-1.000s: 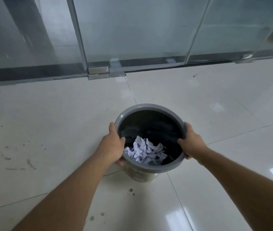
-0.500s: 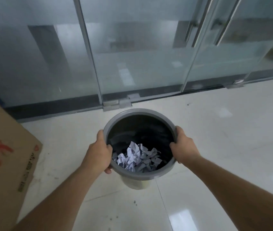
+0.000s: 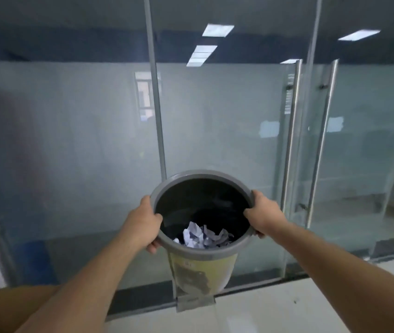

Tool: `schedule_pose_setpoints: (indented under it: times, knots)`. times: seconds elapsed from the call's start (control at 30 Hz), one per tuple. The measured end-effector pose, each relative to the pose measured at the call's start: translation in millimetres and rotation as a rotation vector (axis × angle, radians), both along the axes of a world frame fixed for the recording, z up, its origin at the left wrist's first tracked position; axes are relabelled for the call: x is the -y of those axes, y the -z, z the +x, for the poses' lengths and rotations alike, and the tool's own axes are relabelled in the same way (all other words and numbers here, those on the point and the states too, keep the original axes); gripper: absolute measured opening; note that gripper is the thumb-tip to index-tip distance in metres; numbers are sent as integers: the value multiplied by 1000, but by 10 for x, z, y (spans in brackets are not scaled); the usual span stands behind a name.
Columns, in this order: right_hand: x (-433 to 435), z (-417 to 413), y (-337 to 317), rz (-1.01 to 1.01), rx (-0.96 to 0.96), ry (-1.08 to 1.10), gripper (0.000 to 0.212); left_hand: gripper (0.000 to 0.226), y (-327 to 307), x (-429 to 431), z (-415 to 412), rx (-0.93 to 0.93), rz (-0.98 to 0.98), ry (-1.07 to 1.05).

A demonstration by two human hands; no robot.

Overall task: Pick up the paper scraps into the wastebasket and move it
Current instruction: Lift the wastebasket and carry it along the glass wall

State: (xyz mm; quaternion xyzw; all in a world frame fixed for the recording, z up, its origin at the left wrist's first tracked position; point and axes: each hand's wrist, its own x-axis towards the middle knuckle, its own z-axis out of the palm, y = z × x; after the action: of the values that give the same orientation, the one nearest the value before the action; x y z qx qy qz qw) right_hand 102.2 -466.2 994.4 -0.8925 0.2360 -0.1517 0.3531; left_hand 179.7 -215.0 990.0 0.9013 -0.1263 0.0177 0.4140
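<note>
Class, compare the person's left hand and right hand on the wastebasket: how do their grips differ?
The left hand clasps the wastebasket rim lower; the right hand grips higher. The left thumb hooks inside the rim, as does the right. Both hold the gray rim on opposite sides.

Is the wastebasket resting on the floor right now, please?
No, both the left hand and right hand hold the wastebasket by its rim, clear of the floor.

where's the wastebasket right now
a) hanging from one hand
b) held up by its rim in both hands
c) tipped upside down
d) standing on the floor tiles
b: the left hand and right hand grip opposite sides of the wastebasket rim, its base clear of the floor, paper scraps inside.
</note>
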Motion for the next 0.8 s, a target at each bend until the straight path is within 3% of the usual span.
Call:
schedule_pose_setpoints:
  times: [0.17, 0.43, 0.8]
  knots:
    - [-139, -170, -409, 17, 42, -11, 42, 28, -377, -187, -176, 16, -31, 29]
    - [-126, -588, -513, 74, 60, 46, 39, 27, -559, -160, -337, -38, -32, 129]
    - [1061, -2300, -558, 60, 69, 499, 34, 29, -641, 1756, -1069, -41, -2, 540]
